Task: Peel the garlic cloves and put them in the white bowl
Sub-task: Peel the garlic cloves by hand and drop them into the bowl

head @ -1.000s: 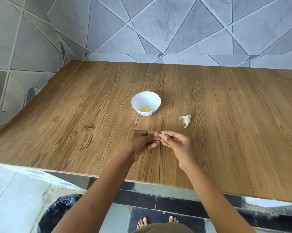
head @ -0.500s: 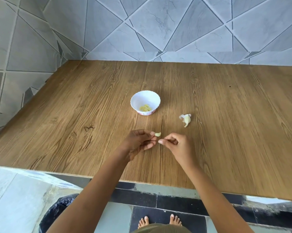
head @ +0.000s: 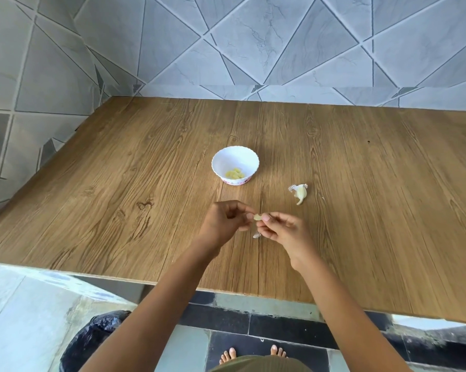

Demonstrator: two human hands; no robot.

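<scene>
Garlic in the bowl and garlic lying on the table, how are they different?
The garlic in the bowl looks bare and yellow; the garlic on the table is paler, with papery skin on it. The garlic in the bowl is several small pieces together inside the white bowl; the garlic on the table is one lump alone on the wooden table. Both lie untouched.

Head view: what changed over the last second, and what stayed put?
The left hand and right hand drew briefly apart, the garlic clove staying with the left, then closed again; both now pinch it. A pale scrap of skin has appeared under the right hand; held or fallen, unclear. The white bowl, its peeled cloves and the garlic piece on the table stayed put.
</scene>
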